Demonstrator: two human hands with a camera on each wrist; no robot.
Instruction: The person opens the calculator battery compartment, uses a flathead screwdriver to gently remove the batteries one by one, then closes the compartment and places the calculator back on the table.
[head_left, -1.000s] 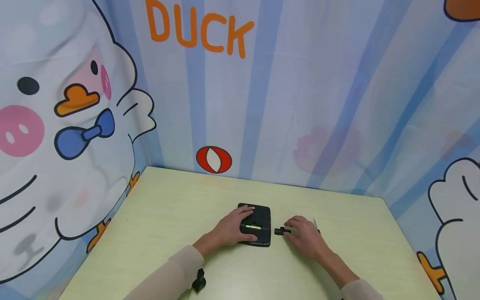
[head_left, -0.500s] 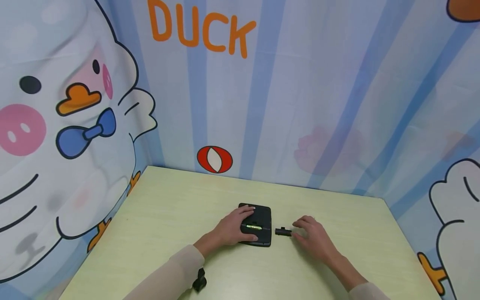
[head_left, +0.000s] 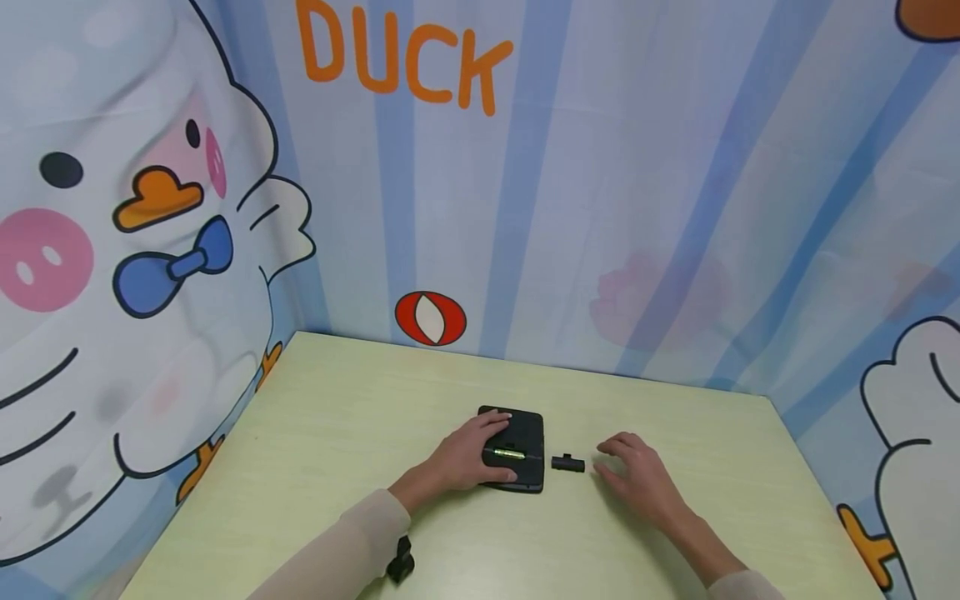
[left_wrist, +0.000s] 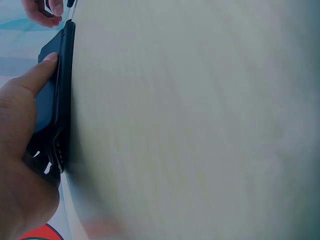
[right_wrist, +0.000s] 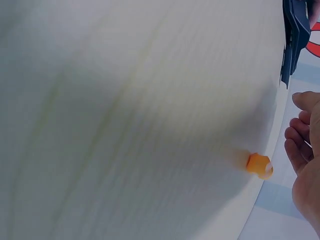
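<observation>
A flat black electronic device (head_left: 527, 435) lies on the table with its battery slot uncovered and a yellow-green battery (head_left: 509, 454) in it. My left hand (head_left: 467, 456) rests on the device from the left, thumb and fingers stretched across its upper face. In the left wrist view the thumb (left_wrist: 42, 72) presses on that face; the other fingers are hidden there. A small black battery cover (head_left: 567, 463) with a tab lies just right of the device. Just right of the cover, my right hand (head_left: 643, 477) hovers with relaxed fingers, holding nothing.
A small orange object (right_wrist: 259, 166) stands on the table near my right hand in the right wrist view; my hand hides it in the head view. A small black object (head_left: 401, 560) sits by my left sleeve. A printed curtain (head_left: 585, 208) rises behind the table.
My right hand has let go of the battery cover and drawn back to the right, leaving the cover on the table. My left hand and the device have stayed in place.
</observation>
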